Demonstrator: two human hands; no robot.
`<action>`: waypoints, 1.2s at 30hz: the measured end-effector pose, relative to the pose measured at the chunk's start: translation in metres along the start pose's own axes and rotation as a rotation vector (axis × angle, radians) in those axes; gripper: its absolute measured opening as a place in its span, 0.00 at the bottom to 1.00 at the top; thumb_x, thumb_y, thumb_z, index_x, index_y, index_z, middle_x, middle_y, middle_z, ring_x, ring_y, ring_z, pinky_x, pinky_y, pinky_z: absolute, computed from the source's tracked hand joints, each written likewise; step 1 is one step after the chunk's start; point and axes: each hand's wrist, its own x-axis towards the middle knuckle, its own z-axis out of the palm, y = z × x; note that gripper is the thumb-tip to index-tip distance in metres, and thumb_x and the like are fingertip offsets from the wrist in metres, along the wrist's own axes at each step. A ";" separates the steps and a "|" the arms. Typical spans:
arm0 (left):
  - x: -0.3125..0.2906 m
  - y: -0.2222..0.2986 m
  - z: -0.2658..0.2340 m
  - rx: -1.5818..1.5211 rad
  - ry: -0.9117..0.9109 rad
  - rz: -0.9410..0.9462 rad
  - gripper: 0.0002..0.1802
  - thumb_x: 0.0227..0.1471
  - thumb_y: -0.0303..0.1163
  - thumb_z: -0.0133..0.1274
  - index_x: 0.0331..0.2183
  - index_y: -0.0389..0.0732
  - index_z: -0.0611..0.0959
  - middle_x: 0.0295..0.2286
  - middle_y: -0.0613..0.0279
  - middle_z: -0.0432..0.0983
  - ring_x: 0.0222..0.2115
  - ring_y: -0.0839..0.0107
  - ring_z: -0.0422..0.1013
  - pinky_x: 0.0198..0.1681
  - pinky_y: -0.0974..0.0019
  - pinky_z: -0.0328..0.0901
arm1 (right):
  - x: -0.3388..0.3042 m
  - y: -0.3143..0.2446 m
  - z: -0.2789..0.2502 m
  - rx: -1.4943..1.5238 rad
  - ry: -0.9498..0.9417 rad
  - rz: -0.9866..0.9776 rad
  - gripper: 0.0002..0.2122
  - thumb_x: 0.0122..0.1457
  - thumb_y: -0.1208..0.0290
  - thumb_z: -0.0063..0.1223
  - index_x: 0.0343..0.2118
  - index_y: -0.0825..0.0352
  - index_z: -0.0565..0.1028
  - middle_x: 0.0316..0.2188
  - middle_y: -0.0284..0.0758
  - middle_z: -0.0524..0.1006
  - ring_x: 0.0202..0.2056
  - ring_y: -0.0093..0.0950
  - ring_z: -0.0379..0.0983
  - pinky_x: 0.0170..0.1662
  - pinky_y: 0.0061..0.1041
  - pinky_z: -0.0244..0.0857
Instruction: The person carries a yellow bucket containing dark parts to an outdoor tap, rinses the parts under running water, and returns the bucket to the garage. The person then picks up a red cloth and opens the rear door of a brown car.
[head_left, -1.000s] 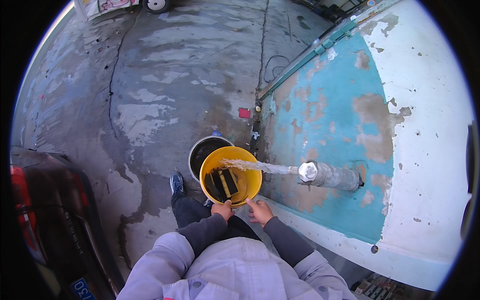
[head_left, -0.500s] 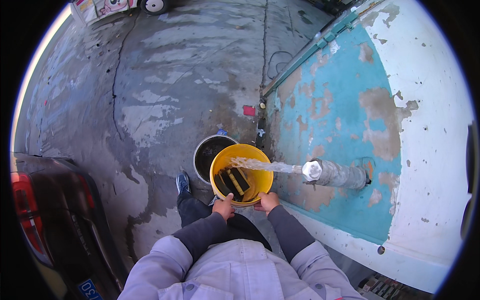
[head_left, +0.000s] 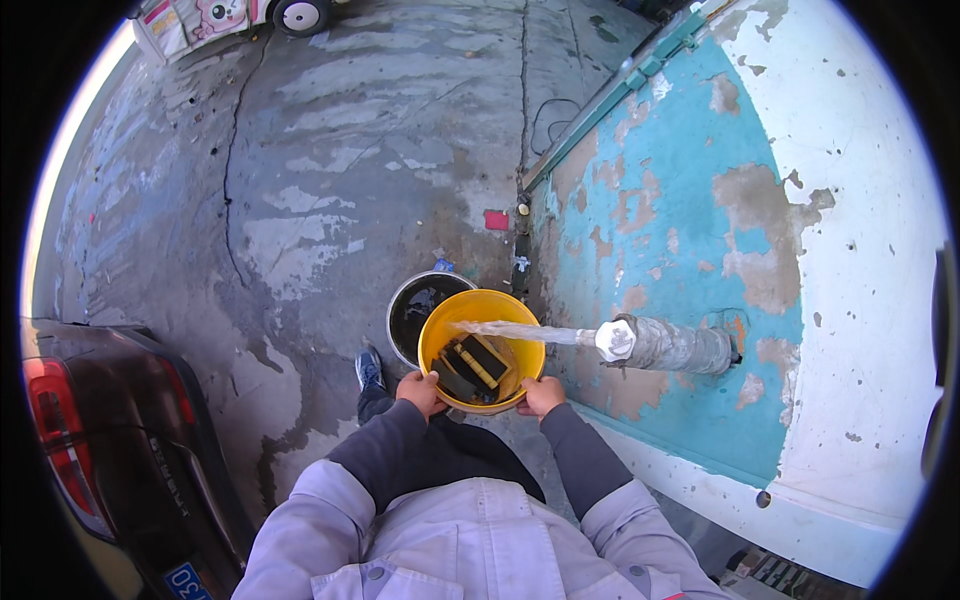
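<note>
Both my hands hold the yellow bucket [head_left: 532,350] by its near rim. My left hand [head_left: 418,393] is closed on the near left side, and my right hand [head_left: 542,397] on the near right side. Inside lie several dark, block-like pieces and a yellow strip [head_left: 478,362], their exact kind unclear, in some water. A stream of water [head_left: 510,330] runs into the bucket from a tap with a white, faceted end [head_left: 615,340], on a pipe wrapped in pale material [head_left: 680,346]. The bucket partly covers a round metal-rimmed tub [head_left: 393,322] holding dark liquid.
A peeling turquoise and white wall [head_left: 660,200] rises at the right, and the pipe sticks out of it. A dark car [head_left: 130,440] with red tail lights stands at the left. Far off are a decorated vehicle's wheel [head_left: 300,16] and a red scrap [head_left: 496,220] on wet concrete.
My left hand has moved left along the bucket's rim. The right hand still grips its side, and the water keeps running in. More of the tub's dark liquid now shines.
</note>
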 end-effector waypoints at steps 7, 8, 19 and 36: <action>-0.011 0.006 0.006 -0.029 -0.020 -0.015 0.19 0.68 0.34 0.41 0.56 0.36 0.69 0.48 0.46 0.75 0.45 0.53 0.77 0.49 0.52 0.73 | 0.003 -0.003 -0.004 -0.042 0.019 -0.012 0.15 0.61 0.65 0.51 0.36 0.77 0.75 0.27 0.43 0.79 0.21 0.32 0.78 0.25 0.30 0.77; -0.011 0.007 0.006 -0.027 -0.019 -0.016 0.19 0.68 0.34 0.41 0.56 0.36 0.69 0.48 0.46 0.75 0.46 0.53 0.77 0.50 0.52 0.73 | 0.002 -0.003 -0.004 -0.044 0.018 -0.009 0.15 0.61 0.65 0.51 0.36 0.77 0.75 0.27 0.42 0.79 0.21 0.32 0.78 0.25 0.30 0.77; -0.010 0.009 0.007 -0.007 -0.003 -0.018 0.19 0.68 0.33 0.40 0.56 0.35 0.69 0.48 0.47 0.75 0.47 0.53 0.76 0.50 0.51 0.73 | 0.006 -0.002 -0.003 -0.041 -0.010 -0.002 0.14 0.62 0.66 0.50 0.37 0.76 0.75 0.27 0.42 0.80 0.22 0.31 0.78 0.26 0.30 0.77; 0.010 -0.004 0.006 0.043 0.062 -0.005 0.17 0.65 0.34 0.47 0.52 0.36 0.72 0.42 0.52 0.77 0.35 0.61 0.79 0.37 0.60 0.77 | 0.012 0.001 -0.006 -0.044 -0.024 0.037 0.14 0.62 0.64 0.50 0.39 0.73 0.75 0.28 0.40 0.80 0.24 0.30 0.79 0.27 0.29 0.77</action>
